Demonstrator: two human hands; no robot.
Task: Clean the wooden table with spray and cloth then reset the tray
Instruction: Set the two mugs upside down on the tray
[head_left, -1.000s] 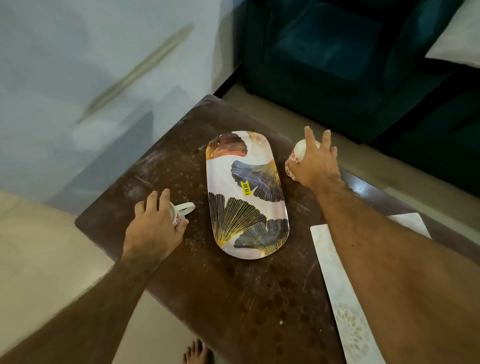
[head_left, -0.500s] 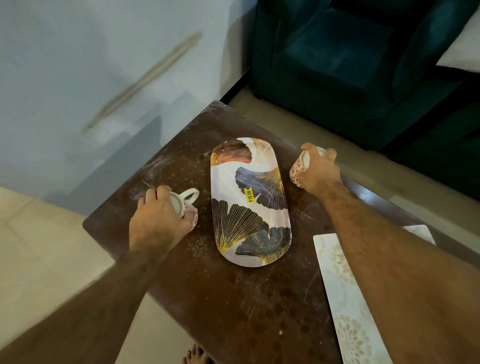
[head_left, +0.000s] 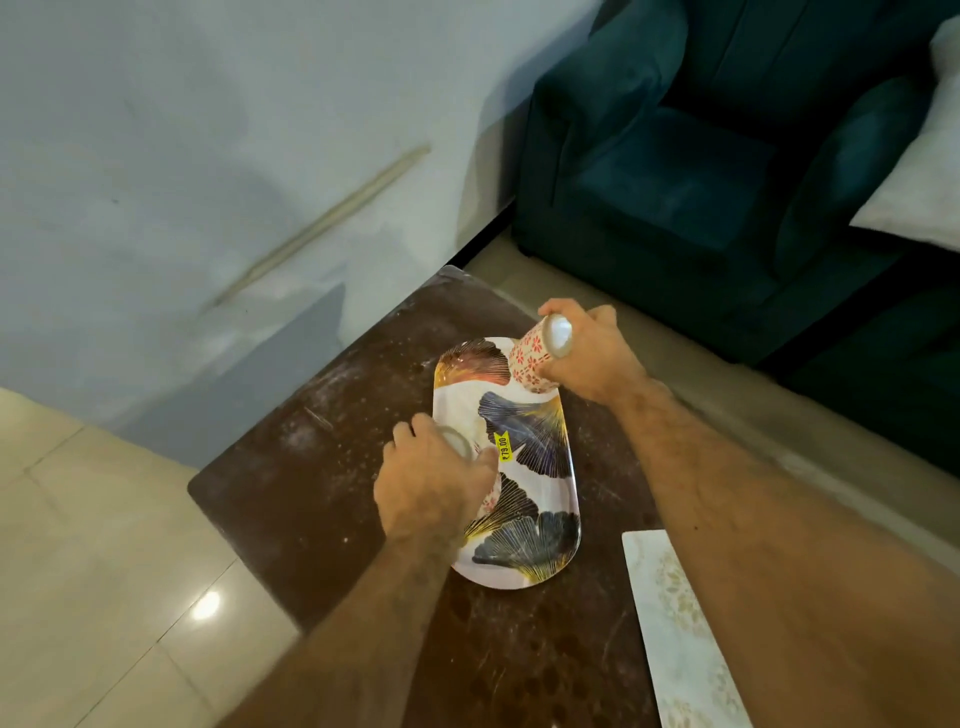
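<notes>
1. Two bare forearms reach in from the near edge over the dark wooden table (head_left: 322, 499), whose top shows pale dusty streaks and specks.
2. A pale patterned runner (head_left: 680, 634) lies on the table, on the near right of the tray and apart from it.
3. The tray (head_left: 540, 551), oblong and white with fan-shaped leaf prints, lies on the table; a yellow price sticker (head_left: 504, 449) sits near its middle.
4. The left hand (head_left: 431, 488) is over the tray's left edge, fingers curled round a cup (head_left: 460, 441) with red flowers; only the cup's rim and a bit of its side show, so I cannot tell whether it touches the tray.
5. The right hand (head_left: 587, 353) is at the tray's far right corner, fingers and thumb wrapped round a second flowered cup (head_left: 535, 358), held tilted with its mouth turned up towards the camera, its base over the tray.
6. Beyond the tray's far end stand a pale wall (head_left: 208, 156) on the left and a dark teal sofa (head_left: 701, 182) on the right.
</notes>
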